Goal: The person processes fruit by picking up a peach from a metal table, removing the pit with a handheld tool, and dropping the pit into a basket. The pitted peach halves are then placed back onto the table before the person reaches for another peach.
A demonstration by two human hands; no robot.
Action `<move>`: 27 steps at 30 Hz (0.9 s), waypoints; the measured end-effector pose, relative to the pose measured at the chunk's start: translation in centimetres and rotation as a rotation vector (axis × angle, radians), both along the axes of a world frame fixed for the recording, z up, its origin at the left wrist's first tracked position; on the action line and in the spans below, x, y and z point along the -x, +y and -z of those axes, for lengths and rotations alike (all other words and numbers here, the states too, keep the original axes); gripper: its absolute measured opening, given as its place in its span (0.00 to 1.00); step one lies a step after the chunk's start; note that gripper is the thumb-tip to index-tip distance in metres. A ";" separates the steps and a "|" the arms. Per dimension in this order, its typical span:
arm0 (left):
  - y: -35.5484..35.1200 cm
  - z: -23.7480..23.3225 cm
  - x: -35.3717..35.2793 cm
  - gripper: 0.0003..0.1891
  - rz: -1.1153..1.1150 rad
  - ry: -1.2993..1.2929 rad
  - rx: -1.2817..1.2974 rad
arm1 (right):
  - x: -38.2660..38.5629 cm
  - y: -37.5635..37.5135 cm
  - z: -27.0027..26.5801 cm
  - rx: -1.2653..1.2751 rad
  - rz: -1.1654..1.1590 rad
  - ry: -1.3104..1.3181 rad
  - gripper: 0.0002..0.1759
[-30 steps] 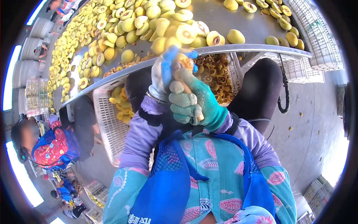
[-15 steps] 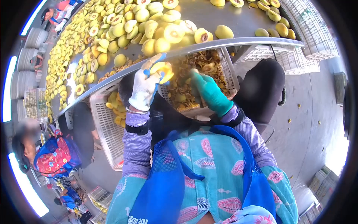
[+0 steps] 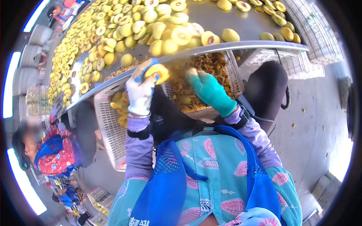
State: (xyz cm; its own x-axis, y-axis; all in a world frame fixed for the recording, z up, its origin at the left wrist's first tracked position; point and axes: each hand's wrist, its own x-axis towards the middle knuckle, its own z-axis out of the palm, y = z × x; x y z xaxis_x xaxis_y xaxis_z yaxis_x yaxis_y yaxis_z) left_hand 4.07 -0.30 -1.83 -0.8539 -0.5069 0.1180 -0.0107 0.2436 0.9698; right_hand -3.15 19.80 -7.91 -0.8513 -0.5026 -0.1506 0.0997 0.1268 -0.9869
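My left grip (image 3: 139,89) pinches a yellow fruit piece (image 3: 162,72) between thumb and fingers; it sits ahead of the palm, turned toward my right side. It looks roughly round, so no long axis stands out. My right grip (image 3: 212,92) is well apart from it, to its right and a little nearer my body, with its fingers pointing forward; I cannot tell whether they close on anything. The left is plainly the nearer hand.

Between and below both grips lie the brown scraps (image 3: 180,96) in their crate (image 3: 235,74).

Counted: one piece in hand; two crates at my legs, the second, a white crate (image 3: 107,126), left of my left grip with yellow pieces (image 3: 120,101) inside; one whole fruit (image 3: 230,35) on the table (image 3: 207,17) ahead of my right grip. The heaped fruit (image 3: 124,30), beyond my left grip, is too much to count.
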 end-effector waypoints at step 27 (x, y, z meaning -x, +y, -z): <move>-4.7 0.4 3.7 0.26 0.119 -0.010 -0.180 | -0.2 -7.7 -2.1 -0.102 -0.093 1.028 0.27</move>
